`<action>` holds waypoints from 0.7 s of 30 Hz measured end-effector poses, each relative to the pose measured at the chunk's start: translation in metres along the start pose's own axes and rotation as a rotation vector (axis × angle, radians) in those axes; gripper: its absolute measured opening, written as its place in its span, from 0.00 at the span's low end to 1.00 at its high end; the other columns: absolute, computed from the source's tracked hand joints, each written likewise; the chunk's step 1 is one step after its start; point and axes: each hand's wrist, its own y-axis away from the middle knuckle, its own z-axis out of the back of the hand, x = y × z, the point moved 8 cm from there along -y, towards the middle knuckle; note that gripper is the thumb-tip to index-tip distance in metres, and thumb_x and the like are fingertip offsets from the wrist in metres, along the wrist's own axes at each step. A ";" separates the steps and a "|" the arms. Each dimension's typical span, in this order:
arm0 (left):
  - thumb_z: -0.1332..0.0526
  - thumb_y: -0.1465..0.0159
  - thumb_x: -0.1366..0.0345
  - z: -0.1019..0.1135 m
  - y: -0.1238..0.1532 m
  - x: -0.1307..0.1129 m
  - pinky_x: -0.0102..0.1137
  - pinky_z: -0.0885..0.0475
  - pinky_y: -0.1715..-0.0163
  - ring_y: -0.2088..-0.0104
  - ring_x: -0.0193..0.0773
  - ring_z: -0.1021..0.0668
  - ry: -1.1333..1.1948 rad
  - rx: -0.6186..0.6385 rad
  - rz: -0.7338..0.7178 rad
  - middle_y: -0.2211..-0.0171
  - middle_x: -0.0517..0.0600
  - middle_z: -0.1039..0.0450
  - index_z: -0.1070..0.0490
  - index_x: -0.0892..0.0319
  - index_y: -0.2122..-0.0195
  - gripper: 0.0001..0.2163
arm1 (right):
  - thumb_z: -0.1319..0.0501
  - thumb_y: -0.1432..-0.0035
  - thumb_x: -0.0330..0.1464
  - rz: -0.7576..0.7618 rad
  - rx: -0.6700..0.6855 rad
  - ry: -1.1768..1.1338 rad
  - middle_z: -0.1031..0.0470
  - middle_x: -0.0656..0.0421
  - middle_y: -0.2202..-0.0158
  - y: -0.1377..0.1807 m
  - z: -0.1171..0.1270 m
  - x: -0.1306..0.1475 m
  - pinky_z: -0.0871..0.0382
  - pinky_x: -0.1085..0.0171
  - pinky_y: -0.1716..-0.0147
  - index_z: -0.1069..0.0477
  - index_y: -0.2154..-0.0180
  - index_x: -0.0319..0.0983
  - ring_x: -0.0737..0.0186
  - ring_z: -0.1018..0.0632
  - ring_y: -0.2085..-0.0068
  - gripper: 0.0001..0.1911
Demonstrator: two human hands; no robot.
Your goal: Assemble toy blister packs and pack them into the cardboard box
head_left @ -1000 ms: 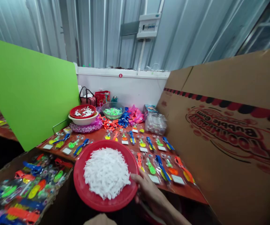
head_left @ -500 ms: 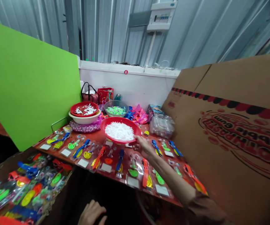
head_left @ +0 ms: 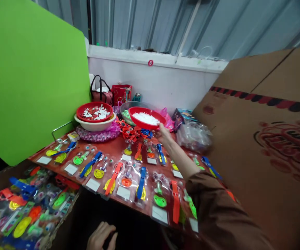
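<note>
My right hand reaches to the back of the table and holds the edge of a red plastic plate from below. A heap of small white pieces fills the plate, which is tilted and overlaps a clear bowl of green pieces behind it. Rows of plastic-wrapped toy packets lie under my right forearm on the red tabletop. My left hand is low at the bottom of the view, below the table's front edge, with its fingers apart and nothing visible in it.
A red bowl of white pieces sits in a white basin at the back left. A green board stands left, a large cardboard sheet right. A cardboard box of toy packets sits lower left.
The red plate has moved farther toward the back of the table with my right hand. My left hand stays low, and the view has shifted slightly right and downward.
</note>
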 end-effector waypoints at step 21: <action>0.40 0.33 0.68 0.017 -0.024 0.005 0.25 0.21 0.63 0.70 0.34 0.18 0.249 0.046 0.238 0.70 0.48 0.20 0.25 0.58 0.62 0.04 | 0.44 0.31 0.37 -0.012 -0.020 0.046 0.28 0.62 0.69 -0.106 -0.089 -0.013 0.29 0.73 0.80 0.42 0.46 0.37 0.68 0.23 0.75 0.16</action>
